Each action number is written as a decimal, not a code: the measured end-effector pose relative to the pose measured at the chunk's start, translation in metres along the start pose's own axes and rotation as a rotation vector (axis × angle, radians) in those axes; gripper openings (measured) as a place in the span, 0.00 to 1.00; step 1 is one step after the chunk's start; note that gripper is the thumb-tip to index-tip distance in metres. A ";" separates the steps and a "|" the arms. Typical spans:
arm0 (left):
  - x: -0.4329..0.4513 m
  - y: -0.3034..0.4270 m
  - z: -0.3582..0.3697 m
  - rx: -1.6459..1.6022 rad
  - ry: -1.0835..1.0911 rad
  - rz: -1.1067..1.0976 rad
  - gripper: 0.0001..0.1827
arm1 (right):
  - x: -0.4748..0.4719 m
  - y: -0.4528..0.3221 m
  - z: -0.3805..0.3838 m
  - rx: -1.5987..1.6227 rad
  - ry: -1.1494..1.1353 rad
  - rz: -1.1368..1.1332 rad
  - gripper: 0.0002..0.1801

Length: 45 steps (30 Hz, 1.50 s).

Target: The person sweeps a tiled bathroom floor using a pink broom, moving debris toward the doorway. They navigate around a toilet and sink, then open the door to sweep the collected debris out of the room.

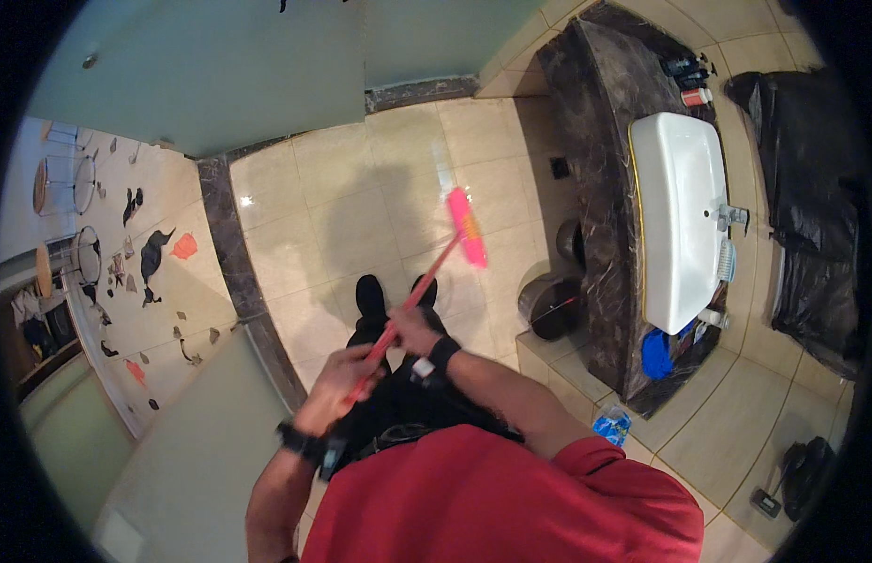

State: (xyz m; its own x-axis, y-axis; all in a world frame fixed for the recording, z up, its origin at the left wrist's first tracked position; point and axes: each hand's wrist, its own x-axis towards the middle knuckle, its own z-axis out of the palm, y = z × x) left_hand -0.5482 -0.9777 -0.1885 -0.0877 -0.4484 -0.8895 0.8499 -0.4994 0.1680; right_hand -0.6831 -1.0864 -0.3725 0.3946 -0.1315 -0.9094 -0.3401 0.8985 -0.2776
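Note:
Both hands are closed around the red handle of a long-handled floor broom [426,281]. My left hand [348,380] grips the lower part in the picture, nearest my body. My right hand [413,331] holds the handle farther along, towards the head. The pink and yellow broom head [467,229] is slightly blurred and lies over the beige tiled floor [351,204], beyond my shoes. A wet, shiny streak shows on the tiles beside the head.
On the right, a white washbasin [682,218] sits on a dark marble counter [604,134], with a dark bin [552,306] below. A blue cloth [656,354] lies on the counter. Frosted glass panels [232,70] and a dark marble sill [232,232] border the floor; scattered items lie beyond.

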 end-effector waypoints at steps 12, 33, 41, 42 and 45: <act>-0.033 0.025 0.029 0.135 0.105 0.007 0.18 | -0.057 -0.046 0.037 -0.065 0.135 0.016 0.18; -0.072 -0.014 0.039 0.233 0.246 0.135 0.21 | -0.066 -0.030 0.025 -0.070 -0.177 0.211 0.17; -0.020 -0.045 0.051 0.003 0.205 0.130 0.19 | -0.024 -0.035 -0.015 -0.337 -0.098 0.164 0.13; -0.003 -0.043 0.062 -0.053 0.166 0.146 0.18 | -0.012 -0.046 -0.028 -0.293 0.002 0.062 0.12; 0.030 -0.043 0.085 -0.011 0.046 0.240 0.20 | -0.004 -0.092 -0.048 -0.360 0.169 0.012 0.11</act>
State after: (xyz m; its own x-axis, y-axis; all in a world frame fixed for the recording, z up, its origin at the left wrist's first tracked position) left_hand -0.6312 -1.0328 -0.1861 0.1411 -0.5193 -0.8428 0.8494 -0.3738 0.3726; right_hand -0.6946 -1.1893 -0.3583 0.2527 -0.2163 -0.9431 -0.6329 0.7003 -0.3302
